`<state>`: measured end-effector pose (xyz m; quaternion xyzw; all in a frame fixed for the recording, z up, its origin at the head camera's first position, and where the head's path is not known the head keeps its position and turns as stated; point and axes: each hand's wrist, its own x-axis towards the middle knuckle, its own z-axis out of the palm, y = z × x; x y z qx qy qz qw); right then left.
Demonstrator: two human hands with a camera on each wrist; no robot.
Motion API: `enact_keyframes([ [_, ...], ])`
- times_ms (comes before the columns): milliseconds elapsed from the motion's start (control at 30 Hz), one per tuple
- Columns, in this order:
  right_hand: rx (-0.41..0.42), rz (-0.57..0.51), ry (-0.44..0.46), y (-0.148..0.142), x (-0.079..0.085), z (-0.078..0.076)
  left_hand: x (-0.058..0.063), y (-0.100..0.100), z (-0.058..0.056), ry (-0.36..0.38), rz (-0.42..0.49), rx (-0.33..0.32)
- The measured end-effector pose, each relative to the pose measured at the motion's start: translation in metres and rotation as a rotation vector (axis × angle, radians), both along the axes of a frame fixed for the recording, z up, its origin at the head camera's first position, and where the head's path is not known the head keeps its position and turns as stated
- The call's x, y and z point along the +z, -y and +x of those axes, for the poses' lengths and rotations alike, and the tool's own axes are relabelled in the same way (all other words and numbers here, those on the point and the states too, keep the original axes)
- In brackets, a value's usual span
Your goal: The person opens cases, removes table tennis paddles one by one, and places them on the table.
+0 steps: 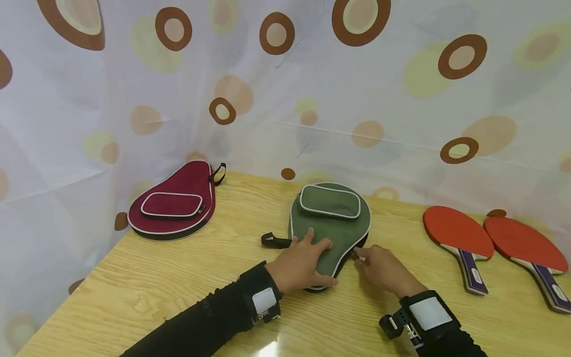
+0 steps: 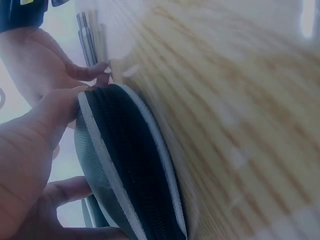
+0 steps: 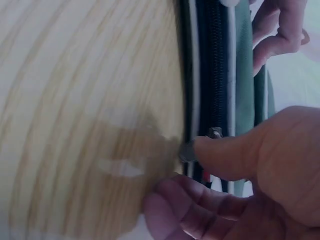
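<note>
A green paddle case [image 1: 344,229] with white piping lies flat on the table, its rounded end away from me. My left hand [image 1: 296,264] rests on its narrow part with fingers spread, the thumb near the bottom edge. At the case's right edge my right hand [image 1: 384,270] pinches the zipper pull [image 3: 187,151] between thumb and fingers. The zipper [image 3: 217,70] looks closed in the stretch beyond the slider. A small bit of red [image 3: 206,175] shows beside the thumb; what it is I cannot tell. A black wrist strap [image 1: 274,241] sticks out on the left.
A dark red paddle case [image 1: 174,181] lies at the back left. Two red table tennis paddles [image 1: 459,230] [image 1: 526,243] lie on the right, handles toward me. A patterned curtain [image 1: 267,89] hangs behind the wooden table [image 1: 178,277].
</note>
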<state>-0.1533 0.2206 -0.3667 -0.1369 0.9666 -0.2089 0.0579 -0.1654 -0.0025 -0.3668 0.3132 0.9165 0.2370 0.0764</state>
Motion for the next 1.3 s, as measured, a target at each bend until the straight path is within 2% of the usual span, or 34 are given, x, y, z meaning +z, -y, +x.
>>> enact_keyframes([
  [100,0.056,0.003,-0.015,0.004,0.001,0.002,-0.001,0.001,-0.001,-0.003,-0.001,0.000],
  [200,0.076,-0.002,-0.002,0.007,0.002,0.003,-0.003,0.002,-0.002,-0.010,-0.011,-0.002],
  [333,0.056,0.003,0.044,0.007,0.005,0.005,-0.004,0.005,-0.004,-0.006,-0.024,-0.029],
  [467,0.052,-0.029,0.110,0.004,0.010,0.008,-0.004,0.011,-0.007,0.036,-0.010,-0.059],
  [567,0.051,-0.048,0.113,0.001,0.016,0.009,-0.003,0.014,-0.009,0.071,0.004,-0.075],
  [667,0.023,-0.046,0.063,0.000,0.023,0.009,-0.001,0.015,-0.011,0.090,0.011,-0.096],
  [767,-0.019,-0.041,-0.040,0.000,0.030,0.008,0.000,0.018,-0.014,0.112,0.014,-0.118],
  [867,-0.086,-0.051,-0.173,0.002,0.037,0.006,0.001,0.022,-0.017,0.128,0.015,-0.146],
  [967,-0.170,-0.070,-0.248,0.005,0.041,0.003,0.002,0.025,-0.019,0.142,0.017,-0.172],
  [1100,-0.245,-0.052,-0.231,0.008,0.040,-0.006,0.003,0.028,-0.022,0.155,0.028,-0.199],
  [1300,-0.210,-0.011,-0.183,0.008,0.028,-0.018,0.005,0.030,-0.025,0.145,0.010,-0.235],
])
